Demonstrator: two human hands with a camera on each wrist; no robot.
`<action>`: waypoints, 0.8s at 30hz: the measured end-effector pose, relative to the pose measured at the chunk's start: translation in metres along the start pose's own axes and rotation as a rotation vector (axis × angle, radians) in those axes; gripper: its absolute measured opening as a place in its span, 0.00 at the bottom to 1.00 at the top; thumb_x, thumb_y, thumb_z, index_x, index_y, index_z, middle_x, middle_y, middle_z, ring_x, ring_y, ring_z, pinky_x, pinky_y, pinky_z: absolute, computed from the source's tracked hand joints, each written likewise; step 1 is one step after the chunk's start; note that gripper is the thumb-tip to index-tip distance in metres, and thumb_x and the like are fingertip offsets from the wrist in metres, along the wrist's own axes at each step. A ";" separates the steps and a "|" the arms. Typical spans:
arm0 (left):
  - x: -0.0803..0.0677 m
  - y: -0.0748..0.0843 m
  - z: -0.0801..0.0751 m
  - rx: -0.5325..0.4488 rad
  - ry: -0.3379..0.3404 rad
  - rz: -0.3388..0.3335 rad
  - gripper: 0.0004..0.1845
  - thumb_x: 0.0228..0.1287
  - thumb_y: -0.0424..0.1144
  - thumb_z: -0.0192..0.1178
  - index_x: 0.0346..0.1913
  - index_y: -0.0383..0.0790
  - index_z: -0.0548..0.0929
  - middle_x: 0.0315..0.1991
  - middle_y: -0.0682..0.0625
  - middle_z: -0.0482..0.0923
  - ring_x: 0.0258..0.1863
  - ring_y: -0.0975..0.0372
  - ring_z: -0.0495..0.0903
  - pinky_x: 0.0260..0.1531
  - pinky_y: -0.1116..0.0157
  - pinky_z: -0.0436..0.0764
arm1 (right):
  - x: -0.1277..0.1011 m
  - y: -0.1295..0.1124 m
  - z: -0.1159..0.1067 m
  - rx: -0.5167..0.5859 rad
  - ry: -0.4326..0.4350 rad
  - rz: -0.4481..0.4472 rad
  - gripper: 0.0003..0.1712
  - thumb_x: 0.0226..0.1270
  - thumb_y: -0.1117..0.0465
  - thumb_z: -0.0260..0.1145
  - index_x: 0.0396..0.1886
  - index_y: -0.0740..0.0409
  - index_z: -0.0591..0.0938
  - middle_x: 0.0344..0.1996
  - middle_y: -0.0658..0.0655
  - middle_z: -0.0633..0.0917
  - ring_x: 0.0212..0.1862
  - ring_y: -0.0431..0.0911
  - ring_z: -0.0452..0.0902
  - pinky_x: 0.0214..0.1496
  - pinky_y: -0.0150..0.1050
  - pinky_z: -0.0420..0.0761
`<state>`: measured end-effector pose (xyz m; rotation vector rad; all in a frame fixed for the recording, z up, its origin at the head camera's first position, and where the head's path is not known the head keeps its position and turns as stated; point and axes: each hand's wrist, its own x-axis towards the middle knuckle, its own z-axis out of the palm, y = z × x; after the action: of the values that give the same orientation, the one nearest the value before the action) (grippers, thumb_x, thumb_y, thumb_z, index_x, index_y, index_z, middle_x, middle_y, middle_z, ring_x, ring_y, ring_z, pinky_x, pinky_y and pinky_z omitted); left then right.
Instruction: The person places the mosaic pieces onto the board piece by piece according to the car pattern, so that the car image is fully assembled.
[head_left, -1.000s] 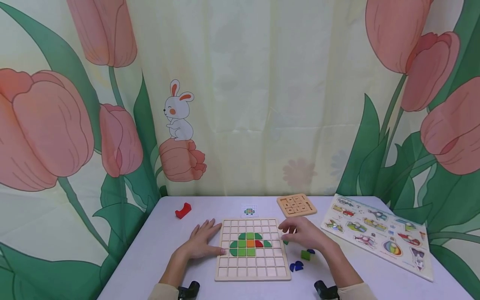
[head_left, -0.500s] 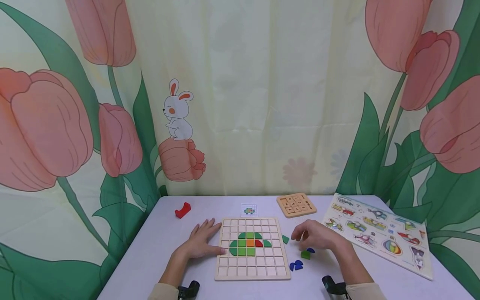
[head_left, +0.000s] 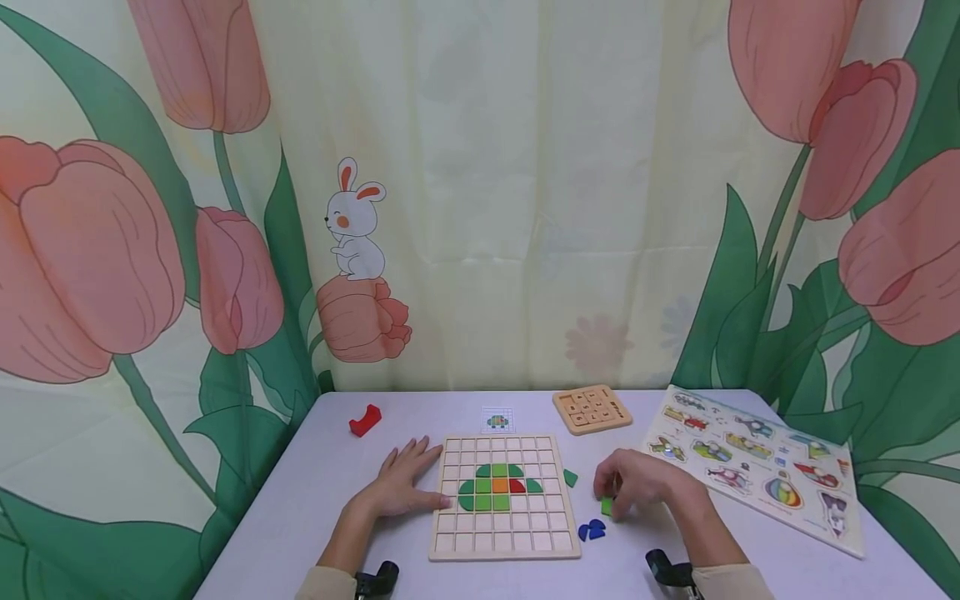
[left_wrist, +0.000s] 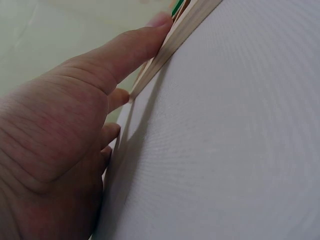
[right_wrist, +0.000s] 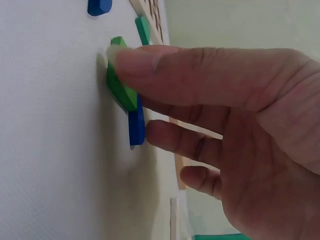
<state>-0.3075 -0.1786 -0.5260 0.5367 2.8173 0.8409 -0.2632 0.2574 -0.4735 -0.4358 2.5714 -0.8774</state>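
Note:
A wooden grid board (head_left: 465, 545) lies on the table with green, orange and red tiles in its middle cells. My left hand (head_left: 403, 482) rests against its left edge with fingers spread; in the left wrist view the thumb (left_wrist: 145, 42) touches the wooden rim. Right of the board, my right hand (head_left: 637, 482) is down at a light green block (head_left: 607, 506). In the right wrist view, the thumb and a partly hidden finger pinch that green block (right_wrist: 119, 85). A blue piece (right_wrist: 136, 127) lies right beside it, close to another fingertip.
Several blue pieces (head_left: 596, 529) and a dark green piece (head_left: 571, 478) lie right of the board. Behind it are a small pattern card (head_left: 498, 421) and a wooden number puzzle (head_left: 592, 409). A picture puzzle board (head_left: 750, 467) stands right, a red piece (head_left: 365, 421) far left.
My right hand has moved from the dark green piece by the board rightward and toward me, down onto the light green block. The left hand has stayed in place.

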 end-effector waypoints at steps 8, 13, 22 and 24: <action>0.002 -0.004 0.002 0.001 0.004 -0.003 0.58 0.46 0.72 0.72 0.80 0.53 0.66 0.84 0.44 0.53 0.85 0.45 0.43 0.81 0.36 0.37 | 0.004 -0.008 0.008 -0.071 0.062 0.031 0.15 0.51 0.73 0.79 0.31 0.50 0.86 0.30 0.51 0.83 0.36 0.46 0.75 0.38 0.40 0.74; 0.003 -0.005 0.002 0.003 0.003 -0.007 0.58 0.45 0.73 0.72 0.80 0.54 0.66 0.84 0.45 0.53 0.85 0.46 0.42 0.81 0.36 0.36 | 0.010 -0.011 0.012 -0.076 0.112 0.044 0.15 0.53 0.72 0.79 0.35 0.49 0.87 0.32 0.49 0.83 0.39 0.46 0.75 0.44 0.42 0.76; 0.004 -0.005 0.003 0.003 0.002 -0.006 0.58 0.45 0.73 0.72 0.80 0.54 0.66 0.84 0.45 0.53 0.85 0.46 0.42 0.81 0.36 0.36 | 0.015 -0.010 0.016 -0.064 0.143 0.063 0.14 0.57 0.71 0.78 0.36 0.50 0.86 0.33 0.49 0.82 0.40 0.46 0.74 0.48 0.44 0.77; 0.004 -0.004 0.003 0.002 0.000 -0.005 0.58 0.45 0.72 0.72 0.80 0.54 0.66 0.85 0.45 0.52 0.85 0.46 0.42 0.81 0.36 0.36 | 0.015 -0.011 0.016 -0.052 0.135 0.053 0.14 0.58 0.72 0.77 0.36 0.51 0.86 0.33 0.49 0.82 0.40 0.46 0.74 0.47 0.44 0.77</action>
<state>-0.3119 -0.1790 -0.5313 0.5301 2.8181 0.8378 -0.2672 0.2350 -0.4826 -0.3311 2.7211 -0.8498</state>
